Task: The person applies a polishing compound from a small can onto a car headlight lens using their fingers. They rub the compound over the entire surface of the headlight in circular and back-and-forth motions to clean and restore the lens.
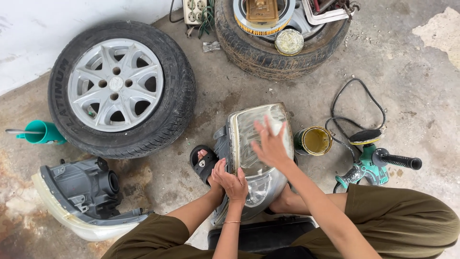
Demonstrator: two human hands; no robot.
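A car headlight (249, 123) with a hazy, yellowed lens stands on the concrete floor between my feet. My left hand (232, 180) grips its lower left edge and steadies it. My right hand (270, 144) lies flat on the lens with fingers spread, blurred by motion, pressing against the surface. An open tin of yellowish paste (314, 140) sits just right of the headlight.
A teal electric polisher (371, 160) with black cord lies at right. A second headlight (81, 196) rests lens-down at lower left. A wheel with silver rim (117, 86) lies upper left beside a teal cup (43, 133). Another tyre (282, 43) filled with items sits at top.
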